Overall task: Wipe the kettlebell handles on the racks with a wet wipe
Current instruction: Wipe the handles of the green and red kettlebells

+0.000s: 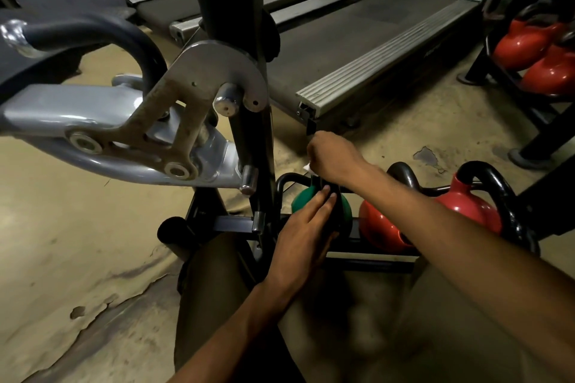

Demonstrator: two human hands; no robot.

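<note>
While the wet wipe (307, 167) is clenched by the right hand (333, 156), left hand (301, 236) flat on the green kettlebell (301, 200), red kettlebells (382, 227) beside that grip seem unwiped.

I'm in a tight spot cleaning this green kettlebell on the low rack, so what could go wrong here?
The grey metal machine arm juts out close beside your right hand, which grips the white wet wipe; you might knock knuckles on its steel pin. The round green kettlebell could shift against your left hand, pinching its flat fingers.
</note>
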